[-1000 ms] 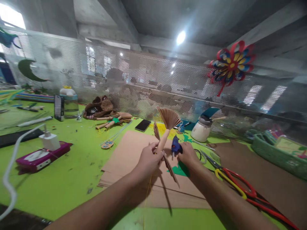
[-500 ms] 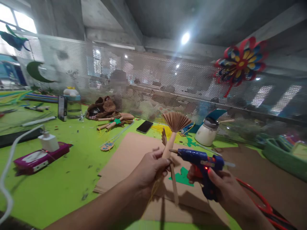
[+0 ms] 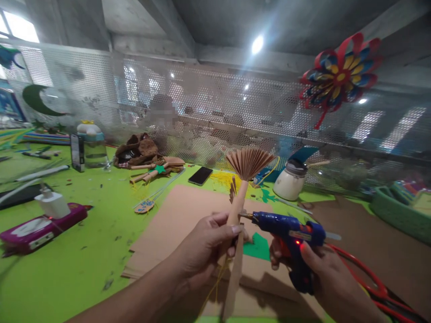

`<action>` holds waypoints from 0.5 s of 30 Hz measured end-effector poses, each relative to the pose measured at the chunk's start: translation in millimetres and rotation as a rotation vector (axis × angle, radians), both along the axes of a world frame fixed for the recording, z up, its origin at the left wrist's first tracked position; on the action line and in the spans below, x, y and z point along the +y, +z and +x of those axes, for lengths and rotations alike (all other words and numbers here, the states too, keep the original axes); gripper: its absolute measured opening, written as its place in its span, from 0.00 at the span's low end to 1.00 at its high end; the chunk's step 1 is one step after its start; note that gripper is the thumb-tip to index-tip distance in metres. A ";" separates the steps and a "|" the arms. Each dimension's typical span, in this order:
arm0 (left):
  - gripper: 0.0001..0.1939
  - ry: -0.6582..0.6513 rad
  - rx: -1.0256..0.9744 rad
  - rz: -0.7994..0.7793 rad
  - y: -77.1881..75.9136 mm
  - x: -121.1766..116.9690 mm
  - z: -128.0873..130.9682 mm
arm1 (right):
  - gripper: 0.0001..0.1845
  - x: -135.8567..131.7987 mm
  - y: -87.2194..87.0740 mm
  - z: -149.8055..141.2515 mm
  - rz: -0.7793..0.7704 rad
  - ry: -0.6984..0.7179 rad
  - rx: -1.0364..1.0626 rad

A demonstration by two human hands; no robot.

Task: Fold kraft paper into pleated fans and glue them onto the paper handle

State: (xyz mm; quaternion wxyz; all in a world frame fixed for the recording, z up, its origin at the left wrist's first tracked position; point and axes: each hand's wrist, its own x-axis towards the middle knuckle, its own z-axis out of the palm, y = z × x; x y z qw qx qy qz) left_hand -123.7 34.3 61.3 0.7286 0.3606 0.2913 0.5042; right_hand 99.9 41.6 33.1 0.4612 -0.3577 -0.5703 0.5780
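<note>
My left hand [image 3: 208, 237] is closed around a rolled brown paper stem [image 3: 237, 204], which stands nearly upright over the sheets. A pleated paper fan [image 3: 249, 162] spreads from its top, and a flat paper strip [image 3: 234, 273] hangs below my fingers. Yellow strands trail under the hand. In my right hand [image 3: 319, 264] is a blue glue gun [image 3: 286, 229], its red light lit and a clear glue stick poking out behind. The nozzle tip is at the stem, just above my left thumb; whether it touches I cannot tell. A green paper piece [image 3: 257, 246] lies behind the strip.
Brown paper sheets [image 3: 175, 211] cover the middle of the green table. Red-handled scissors [image 3: 373, 287] lie at the right. Farther back are a phone [image 3: 200, 175], a white jar [image 3: 289, 181] and tied paper rolls [image 3: 144, 175]. A purple power strip [image 3: 43, 229] sits left.
The view has shifted slightly. The fan has turned and shows wider, and the hanging strip has swung toward the left. The glue gun stays at the stem.
</note>
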 end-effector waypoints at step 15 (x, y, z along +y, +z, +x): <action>0.10 -0.008 0.006 -0.019 2.4 -3.2 1.4 | 0.20 -2.0 -0.2 -0.2 0.006 0.009 0.006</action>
